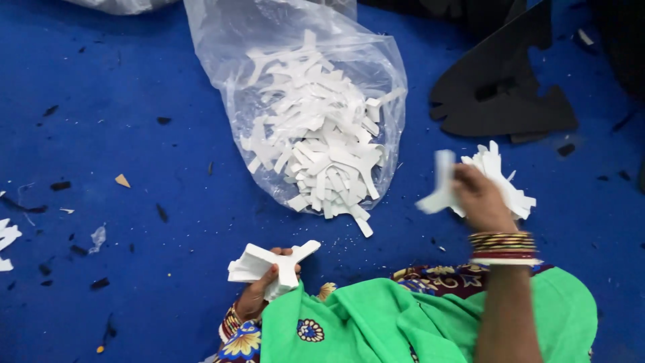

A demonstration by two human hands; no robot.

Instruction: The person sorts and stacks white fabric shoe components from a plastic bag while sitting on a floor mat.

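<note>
— While both hands are up off the cloth, what is each one holding?
— Left hand [259, 292] is closed around a small stack of white pieces [269, 265], fingers curled under and thumb on top. It sits low in view, just above the green cloth [376, 323] over the lap.
— And the other?
— Right hand [480, 198] is raised and clamped on a bigger bunch [500, 178] of the same white shapes, fanned out behind the fingers, with one piece sticking out to the left. The hand is a bit blurred. Bangles [502, 247] ring the wrist.
— Where's the rest of the white stuff?
— In a clear bag [295, 74] lying open on the blue mat [134, 134], between and above the two hands. The pile [322, 144] fills its lower end, and a few pieces poke out of the mouth towards the person.
— Anything else about?
— A black cut-out sheet [500, 94] lies at the upper right, well apart from the bag. Dark scraps are scattered over the mat, one tan scrap [122, 180] lies at the left, and some loose white pieces [7, 238] lie at the far left edge.
</note>
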